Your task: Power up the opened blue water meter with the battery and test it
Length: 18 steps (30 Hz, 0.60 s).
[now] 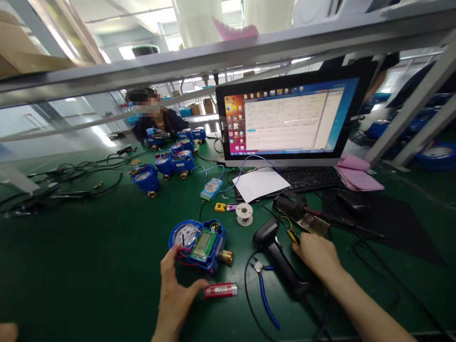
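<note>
In front of me an opened blue water meter [199,244] lies on the green table, its circuit board with a small display and its brass fitting exposed. My left hand [173,285] is at its near left side, thumb and fingers spread, fingertips at the meter's wires. The thumb tip reaches the end of a red battery [221,290] lying just below the meter. My right hand [317,254] is closed on a slim yellow-and-black piece [292,236] with thin wires, whose exact kind I cannot tell. Beside that hand lie a black barcode scanner [280,259] and blue-handled cutters [264,294].
A monitor [285,118] stands behind a keyboard [313,179] and white paper [261,184]. Nearer are a solder spool [244,214] and a soldering-iron stand [302,213]. More blue meters [145,178] and black cables [81,175] sit left. A co-worker [156,114] sits opposite.
</note>
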Motion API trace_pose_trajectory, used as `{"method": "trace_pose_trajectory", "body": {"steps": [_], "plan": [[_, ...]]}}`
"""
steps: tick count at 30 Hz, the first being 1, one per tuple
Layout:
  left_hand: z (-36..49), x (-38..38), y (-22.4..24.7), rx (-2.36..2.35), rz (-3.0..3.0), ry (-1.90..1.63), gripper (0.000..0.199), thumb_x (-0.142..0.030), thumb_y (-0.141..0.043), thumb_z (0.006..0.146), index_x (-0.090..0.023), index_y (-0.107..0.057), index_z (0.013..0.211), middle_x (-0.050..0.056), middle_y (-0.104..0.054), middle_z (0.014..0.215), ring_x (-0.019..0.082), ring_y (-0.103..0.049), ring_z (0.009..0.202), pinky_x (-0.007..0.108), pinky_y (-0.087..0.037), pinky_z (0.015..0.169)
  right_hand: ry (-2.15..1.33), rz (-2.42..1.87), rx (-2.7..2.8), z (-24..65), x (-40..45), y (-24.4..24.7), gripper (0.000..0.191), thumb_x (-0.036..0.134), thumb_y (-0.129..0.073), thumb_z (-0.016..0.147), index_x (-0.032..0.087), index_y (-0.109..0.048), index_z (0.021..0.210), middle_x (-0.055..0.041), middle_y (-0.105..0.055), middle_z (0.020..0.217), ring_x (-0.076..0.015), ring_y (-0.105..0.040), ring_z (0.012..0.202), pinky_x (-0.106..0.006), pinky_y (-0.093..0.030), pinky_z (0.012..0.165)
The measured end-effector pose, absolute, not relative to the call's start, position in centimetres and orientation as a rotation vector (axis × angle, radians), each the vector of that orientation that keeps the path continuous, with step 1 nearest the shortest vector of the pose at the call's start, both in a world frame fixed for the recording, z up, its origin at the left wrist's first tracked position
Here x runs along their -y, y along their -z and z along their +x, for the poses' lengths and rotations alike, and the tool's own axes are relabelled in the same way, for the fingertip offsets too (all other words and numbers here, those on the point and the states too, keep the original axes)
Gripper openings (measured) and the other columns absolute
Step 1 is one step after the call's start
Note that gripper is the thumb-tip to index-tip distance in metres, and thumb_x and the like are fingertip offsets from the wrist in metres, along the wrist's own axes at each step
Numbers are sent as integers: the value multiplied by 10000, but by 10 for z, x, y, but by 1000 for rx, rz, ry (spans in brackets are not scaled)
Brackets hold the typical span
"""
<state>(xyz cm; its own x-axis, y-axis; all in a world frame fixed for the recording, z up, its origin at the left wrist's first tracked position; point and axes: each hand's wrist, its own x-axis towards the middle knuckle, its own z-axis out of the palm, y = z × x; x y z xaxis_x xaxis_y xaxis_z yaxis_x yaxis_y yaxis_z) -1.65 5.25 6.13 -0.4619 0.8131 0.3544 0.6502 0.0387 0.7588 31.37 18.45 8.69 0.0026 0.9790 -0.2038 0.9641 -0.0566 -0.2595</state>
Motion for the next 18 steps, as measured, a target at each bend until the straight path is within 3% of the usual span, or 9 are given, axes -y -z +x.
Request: {"method": "trace_pose_trajectory", "body": {"steps": [3,5,8,11,15,18], "plan": [[-18,-47,-74,-2165,1491,-1441,960,-712,-714,571,-271,-389,1360,120,-416,1372,411,-429,1254,654,-346,1053,-357,-2319,2176,312,-177,-79,203,244,-466,843,104,-606,891,-219,-660,896,-326,-666,831,-400,-481,692],[-9,-44,-89,-2225,1558,-1554,839,-669,-702,636,-276,-433,1327,106,-445,1337,381,-445,1241,630,-364,1051,-296,-2331,2201,312,-175,-75,225,238,-428,861,103,-574,968,-210,-649,964,-319,-664,838,-374,-469,660],[15,-43,-115,-2121,1833,-1777,526,-431,-682,790,-268,-491,1252,76,-498,1255,295,-472,1220,561,-338,1094,-252,-2325,2206,317,-171,-73,165,248,-431,863,153,-557,910,-141,-666,856,-297,-668,778,-334,-431,601],[40,-47,-136,-1980,2179,-1734,354,-291,-665,825,-226,-547,1152,64,-555,1144,237,-506,1150,478,-334,1102,-75,-2162,2071,324,-159,-84,84,261,-496,819,205,-521,760,-50,-637,670,-234,-638,604,-298,-374,523],[63,-58,-146,-1876,2528,-1549,430,-258,-669,832,-182,-516,1226,91,-597,1068,205,-560,1011,353,-474,892,190,-1424,2024,321,-125,-114,148,269,-473,850,218,-510,716,1,-592,628,-128,-564,508,-263,-378,523],[74,-65,-145,-1662,2658,-1518,625,-242,-640,858,-155,-333,1394,65,-641,892,154,-595,804,274,-498,685,122,-1008,2202,300,-94,-130,176,209,-511,830,237,-505,656,43,-505,507,-83,-478,419,-233,-340,453]]}}
